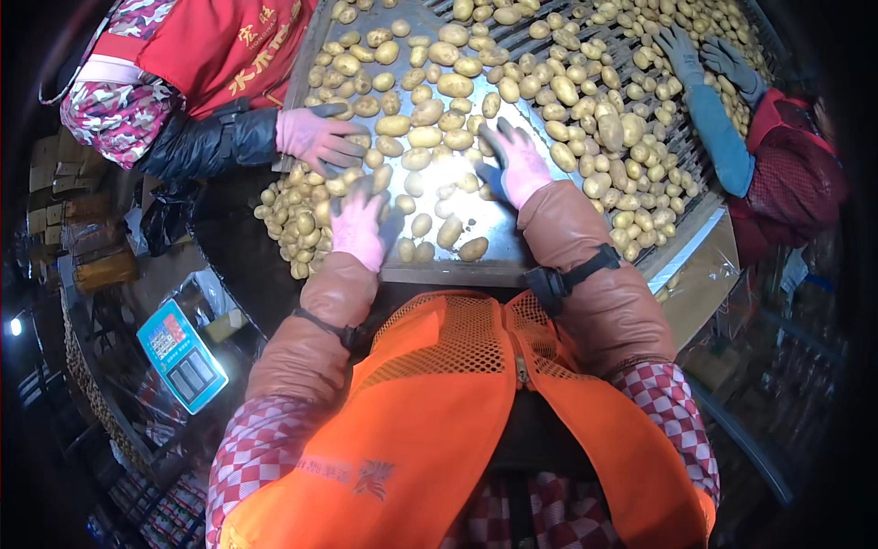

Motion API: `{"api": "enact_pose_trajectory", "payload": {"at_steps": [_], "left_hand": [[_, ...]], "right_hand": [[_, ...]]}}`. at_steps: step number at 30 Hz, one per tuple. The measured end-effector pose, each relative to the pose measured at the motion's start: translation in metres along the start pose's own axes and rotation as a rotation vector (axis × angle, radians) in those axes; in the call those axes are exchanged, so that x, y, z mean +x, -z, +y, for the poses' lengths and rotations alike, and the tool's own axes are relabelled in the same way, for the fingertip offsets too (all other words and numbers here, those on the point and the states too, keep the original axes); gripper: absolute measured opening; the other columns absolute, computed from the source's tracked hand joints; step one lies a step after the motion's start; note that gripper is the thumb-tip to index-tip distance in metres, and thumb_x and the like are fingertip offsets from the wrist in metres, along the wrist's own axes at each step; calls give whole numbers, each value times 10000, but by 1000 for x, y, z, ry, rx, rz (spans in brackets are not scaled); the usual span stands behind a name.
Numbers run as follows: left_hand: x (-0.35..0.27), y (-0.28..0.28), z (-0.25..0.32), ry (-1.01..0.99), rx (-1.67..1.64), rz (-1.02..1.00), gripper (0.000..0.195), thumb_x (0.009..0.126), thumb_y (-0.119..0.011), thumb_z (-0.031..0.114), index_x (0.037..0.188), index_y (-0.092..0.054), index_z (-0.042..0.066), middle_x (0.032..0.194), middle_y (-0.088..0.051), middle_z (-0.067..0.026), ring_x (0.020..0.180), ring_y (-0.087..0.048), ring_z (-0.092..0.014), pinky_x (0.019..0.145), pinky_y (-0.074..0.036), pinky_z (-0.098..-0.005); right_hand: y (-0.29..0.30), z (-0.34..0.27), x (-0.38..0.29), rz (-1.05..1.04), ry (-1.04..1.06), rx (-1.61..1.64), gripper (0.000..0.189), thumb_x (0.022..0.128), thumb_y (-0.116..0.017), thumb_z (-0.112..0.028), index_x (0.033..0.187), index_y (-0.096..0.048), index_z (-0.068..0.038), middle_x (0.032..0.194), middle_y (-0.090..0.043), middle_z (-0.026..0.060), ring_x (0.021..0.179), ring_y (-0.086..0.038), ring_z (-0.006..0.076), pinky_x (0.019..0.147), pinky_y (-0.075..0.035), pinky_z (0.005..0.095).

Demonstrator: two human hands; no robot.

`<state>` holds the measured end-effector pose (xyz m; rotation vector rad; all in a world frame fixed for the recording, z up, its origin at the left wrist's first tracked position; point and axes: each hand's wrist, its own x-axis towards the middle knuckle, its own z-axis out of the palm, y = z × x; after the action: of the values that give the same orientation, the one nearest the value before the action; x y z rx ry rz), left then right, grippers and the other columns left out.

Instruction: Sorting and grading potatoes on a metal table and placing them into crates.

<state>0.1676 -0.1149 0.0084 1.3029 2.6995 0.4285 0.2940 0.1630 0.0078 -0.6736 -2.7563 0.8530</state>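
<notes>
My left hand, in a pink work glove with grey fingers, lies at the left edge of a metal sorting table. Its fingers are apart, next to a heap of small potatoes that hangs over that edge. My right hand, gloved alike, rests over the bright middle of the metal with fingers spread, beside a few potatoes. Neither hand has a potato clearly in its grasp. Near the front edge lie loose potatoes, one of them brownish. Glare washes out part of the surface between my hands.
At the left, a co-worker's pink-gloved hand reaches close to mine. Another co-worker's grey-gloved hands work at the far right. Potatoes cover a slatted rack on the right. A teal weighing scale stands lower left.
</notes>
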Motion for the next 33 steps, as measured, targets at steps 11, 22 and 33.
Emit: {"api": "enact_pose_trajectory", "payload": {"at_steps": [11,22,33], "left_hand": [[168,-1,44,148,13,-216,609,850,-681,190,1422,-487,273,1362,-528,-228,1266,-511,-407,1040,-458,-479],[151,-11,47,21,110,-470,850,747,-803,319,1496,-402,282,1343,-501,-250,1258,-500,-442,1049,-449,-503],[84,24,114,-99,-361,-151,860,620,-880,239,1383,-496,138,1268,-532,-235,1121,-577,-407,965,-510,-470]], "right_hand": [[-17,-11,-73,-563,30,487,391,970,-599,-239,1354,-602,-161,1345,-605,138,1110,-629,273,965,-488,425],[-32,68,-97,-356,-629,874,399,963,-604,-154,1346,-589,-42,1218,-679,153,1145,-636,232,994,-492,314],[40,-46,-68,-315,-866,1868,533,1069,-365,-408,1524,-312,-135,1381,-521,154,1300,-516,330,1007,-490,535]]}}
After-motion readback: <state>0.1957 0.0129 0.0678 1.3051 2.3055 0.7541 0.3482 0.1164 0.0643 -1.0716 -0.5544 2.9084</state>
